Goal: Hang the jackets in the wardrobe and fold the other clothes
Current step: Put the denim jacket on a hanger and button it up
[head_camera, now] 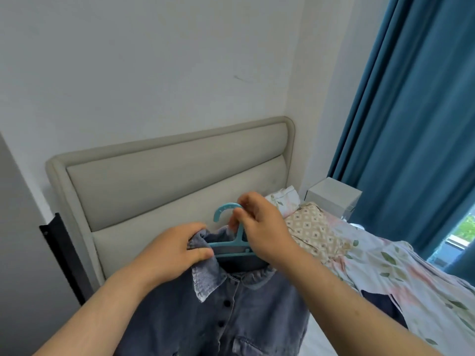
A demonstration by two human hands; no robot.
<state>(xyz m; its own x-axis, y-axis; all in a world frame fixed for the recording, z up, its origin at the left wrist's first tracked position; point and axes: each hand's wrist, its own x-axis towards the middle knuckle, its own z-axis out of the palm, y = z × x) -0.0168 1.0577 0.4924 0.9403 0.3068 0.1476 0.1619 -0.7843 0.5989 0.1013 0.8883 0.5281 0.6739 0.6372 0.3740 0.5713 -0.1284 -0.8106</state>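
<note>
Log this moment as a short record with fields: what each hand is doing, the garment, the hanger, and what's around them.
left hand: grips the collar of the denim jacket
right hand: pinches the neck of the teal hanger, just below its hook
garment: held up off the bed, buttons facing the camera
hanger: at the neck opening, hook free above the collar
surroundings: floral bedding to the right, headboard behind, blue curtain far right
</note>
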